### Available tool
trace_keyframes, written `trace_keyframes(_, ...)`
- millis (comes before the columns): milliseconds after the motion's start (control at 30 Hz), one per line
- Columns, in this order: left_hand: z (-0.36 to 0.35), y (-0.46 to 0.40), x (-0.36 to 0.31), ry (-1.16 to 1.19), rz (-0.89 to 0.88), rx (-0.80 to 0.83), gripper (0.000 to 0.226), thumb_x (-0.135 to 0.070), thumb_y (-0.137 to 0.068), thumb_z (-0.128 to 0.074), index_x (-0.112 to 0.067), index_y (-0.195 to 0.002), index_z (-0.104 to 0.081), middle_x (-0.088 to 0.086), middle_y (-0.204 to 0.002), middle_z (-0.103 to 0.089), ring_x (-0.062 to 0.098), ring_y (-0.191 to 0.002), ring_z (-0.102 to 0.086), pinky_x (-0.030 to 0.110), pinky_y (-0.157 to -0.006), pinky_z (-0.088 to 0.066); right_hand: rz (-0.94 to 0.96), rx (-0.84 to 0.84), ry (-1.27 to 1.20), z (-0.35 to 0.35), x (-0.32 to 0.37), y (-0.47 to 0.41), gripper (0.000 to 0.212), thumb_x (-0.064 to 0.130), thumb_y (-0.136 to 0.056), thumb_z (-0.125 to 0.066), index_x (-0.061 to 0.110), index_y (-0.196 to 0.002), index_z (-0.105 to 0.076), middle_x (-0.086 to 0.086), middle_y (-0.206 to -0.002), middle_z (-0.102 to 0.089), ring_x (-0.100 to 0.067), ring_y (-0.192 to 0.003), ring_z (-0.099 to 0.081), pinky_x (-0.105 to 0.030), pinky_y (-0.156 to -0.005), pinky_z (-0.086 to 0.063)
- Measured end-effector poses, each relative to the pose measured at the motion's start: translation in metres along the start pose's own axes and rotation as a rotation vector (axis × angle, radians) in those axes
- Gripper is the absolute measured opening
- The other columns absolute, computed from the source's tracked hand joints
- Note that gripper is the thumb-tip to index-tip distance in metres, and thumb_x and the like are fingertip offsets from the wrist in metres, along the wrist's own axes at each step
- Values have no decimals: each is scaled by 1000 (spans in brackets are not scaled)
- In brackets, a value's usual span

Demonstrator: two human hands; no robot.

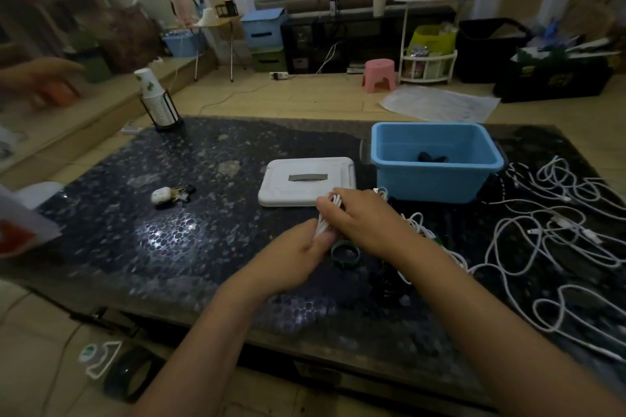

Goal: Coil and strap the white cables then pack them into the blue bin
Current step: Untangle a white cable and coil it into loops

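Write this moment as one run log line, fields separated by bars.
left hand and right hand grip white cable bundle | green strap ring on table | blue plastic bin open

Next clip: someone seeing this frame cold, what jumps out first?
Both hands meet at the table's middle: the left hand and right hand share a grip on a bundle of white cable. Just behind them to the right stands the open blue bin, its white lid lying flat beside it. A tangle of loose white cables sprawls over the table's right end.
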State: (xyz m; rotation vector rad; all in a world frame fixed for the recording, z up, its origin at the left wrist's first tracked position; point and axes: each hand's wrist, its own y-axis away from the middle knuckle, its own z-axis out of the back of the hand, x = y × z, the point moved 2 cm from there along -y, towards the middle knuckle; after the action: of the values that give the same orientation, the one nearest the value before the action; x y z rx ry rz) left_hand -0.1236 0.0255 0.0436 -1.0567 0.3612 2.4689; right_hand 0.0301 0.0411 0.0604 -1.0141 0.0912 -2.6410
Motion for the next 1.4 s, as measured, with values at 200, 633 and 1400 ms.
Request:
trace_keyframes(200,10,-4,25,-107,70,-174,21,-37,-104,-43,-22,-103,-58,-4,-90,-65,17,-84,-61,39,-78,-50,-187,0,-193,-5,-16,4,58,67,-98,-26,26,-94,-66,1,-86,-71,-20,-80,-68,-38,-77,-53)
trace_keyframes(633,24,6,37,149,207,-303,29,-31,-105,-44,-21,-77,-49,-3,-63,-49,14,-55,-46,33,-58,-37,-134,207,562,-72,-68,16,21,28,-94,-63,20,-113,-62,-6,-119,-60,-27,-111,-56,-34,-79,-44)
trace_keyframes(1400,-64,-49,-99,425,-18,-186,35,-32,-106,-41,-8,-84,-55,6,-58,-52,16,-47,-46,27,-51,-37,-266,-6,-476,95,-82,95,11,11,-84,-77,18,-79,-71,11,-61,-66,4,-59,-58,-12,-60,-45)
